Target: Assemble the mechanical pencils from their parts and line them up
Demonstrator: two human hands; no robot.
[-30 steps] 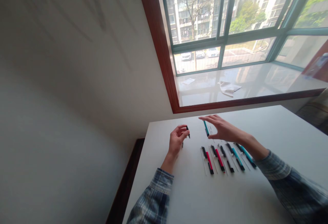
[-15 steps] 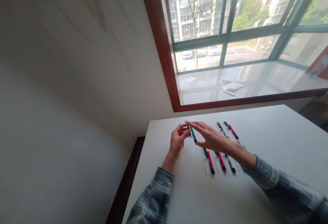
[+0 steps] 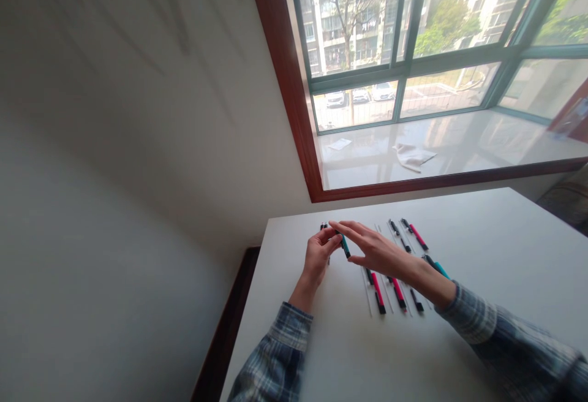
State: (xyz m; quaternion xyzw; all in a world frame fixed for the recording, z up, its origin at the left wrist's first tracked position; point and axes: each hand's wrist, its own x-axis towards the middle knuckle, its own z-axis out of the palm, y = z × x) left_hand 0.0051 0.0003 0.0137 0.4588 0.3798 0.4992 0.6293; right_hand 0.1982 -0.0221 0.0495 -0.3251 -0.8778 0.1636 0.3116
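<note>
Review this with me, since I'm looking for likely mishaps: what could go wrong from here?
The teal-and-black pen piece might slip, being held only by the fingers of the left hand and right hand. The right forearm reaches across the laid-out pens, so it could nudge the pink one.

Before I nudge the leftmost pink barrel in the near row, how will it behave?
The pink barrel looks like hard plastic, so probably stiff. It is slim, so likely light and apt to roll on the smooth table. A push leftward may well disturb the black piece close beside its upper end.
</note>
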